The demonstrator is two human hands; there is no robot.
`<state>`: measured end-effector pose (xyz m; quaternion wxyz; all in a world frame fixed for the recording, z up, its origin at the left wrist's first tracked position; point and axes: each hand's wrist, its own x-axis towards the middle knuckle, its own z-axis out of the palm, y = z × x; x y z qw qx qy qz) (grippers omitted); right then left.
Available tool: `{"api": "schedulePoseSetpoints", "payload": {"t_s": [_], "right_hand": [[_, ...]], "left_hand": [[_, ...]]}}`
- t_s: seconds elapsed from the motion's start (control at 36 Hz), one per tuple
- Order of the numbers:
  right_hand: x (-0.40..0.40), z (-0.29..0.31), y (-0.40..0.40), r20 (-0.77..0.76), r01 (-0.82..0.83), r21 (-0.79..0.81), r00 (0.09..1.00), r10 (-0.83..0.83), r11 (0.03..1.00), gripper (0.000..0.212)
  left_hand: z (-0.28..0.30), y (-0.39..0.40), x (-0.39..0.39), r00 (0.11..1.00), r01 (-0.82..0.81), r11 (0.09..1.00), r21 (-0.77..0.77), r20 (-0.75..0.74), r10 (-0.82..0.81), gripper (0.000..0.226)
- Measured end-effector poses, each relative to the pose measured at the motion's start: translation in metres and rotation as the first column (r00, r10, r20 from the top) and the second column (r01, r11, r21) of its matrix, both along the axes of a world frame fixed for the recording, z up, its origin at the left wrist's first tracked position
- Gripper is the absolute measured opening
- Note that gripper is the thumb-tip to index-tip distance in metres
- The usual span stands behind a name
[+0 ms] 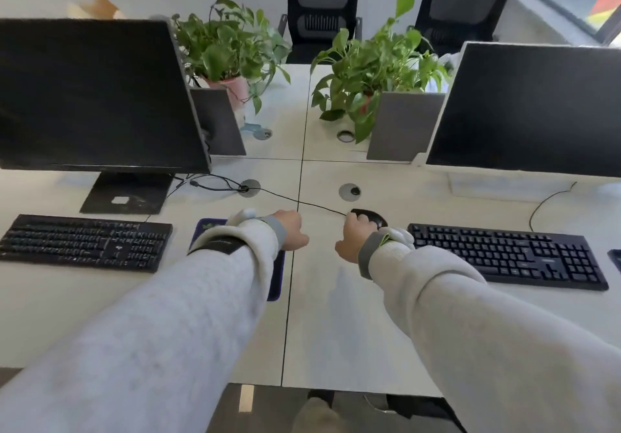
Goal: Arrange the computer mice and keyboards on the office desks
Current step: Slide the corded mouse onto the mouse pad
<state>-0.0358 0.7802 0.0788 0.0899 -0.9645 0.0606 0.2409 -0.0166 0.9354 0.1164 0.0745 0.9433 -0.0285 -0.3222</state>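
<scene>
While both arms reach forward over the white desks [336,315], places below are given relative to the dark seam [291,264] where the desks join.

Right hand: the right hand [354,236] lies just right of the seam, fingers curled over the near side of the black mouse [371,218], gripping it.
Left hand: the left hand [291,231] sits right at the seam, closed into a loose fist with the knuckles forward; whether anything is inside it, I cannot tell.
Mouse: on the desk surface just right of the seam, its thin black cable [302,202] running back across the seam to the left.
Cable port: the cable ends at a round grommet [249,188] left of the seam.
Mouse pad: a dark purple-edged mouse pad [276,274] lies just left of the seam, mostly hidden under the left sleeve [188,298].
Left keyboard: a black keyboard [84,242] well left of the seam, before a dark monitor [94,96].
Right keyboard: a second black keyboard [507,256] right of the seam, just beyond the right wrist, with another dark monitor [531,110] behind it.
Plants: two potted plants [232,49] stand far back, one either side of the seam.
</scene>
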Motion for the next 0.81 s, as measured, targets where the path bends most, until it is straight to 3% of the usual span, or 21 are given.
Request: {"api": "schedulePoseSetpoints", "payload": {"t_s": [0.11, 0.36, 0.61, 0.81], "right_hand": [[0.043, -0.044, -0.011, -0.069, 0.094, -0.040, 0.993, -0.096, 0.995, 0.068], [0.082, -0.102, -0.025, -0.024, 0.174, -0.106, 0.984, -0.177, 0.979, 0.082], [0.100, -0.120, -0.021, -0.108, 0.171, -0.169, 0.976, -0.191, 0.971, 0.063], [0.087, -0.114, 0.017, -0.140, 0.288, -0.139, 0.942, -0.306, 0.948, 0.057]], "left_hand": [[-0.034, -0.020, 0.042, 0.993, 0.026, 1.000, 0.011, -0.114, -0.025, 0.047], [-0.087, -0.034, 0.074, 0.968, 0.062, 0.998, 0.025, -0.244, -0.054, 0.050], [-0.113, -0.021, 0.084, 0.959, 0.046, 0.999, -0.019, -0.281, -0.049, 0.046], [-0.112, 0.017, 0.084, 0.959, 0.051, 0.998, -0.045, -0.276, -0.062, 0.042]]}}
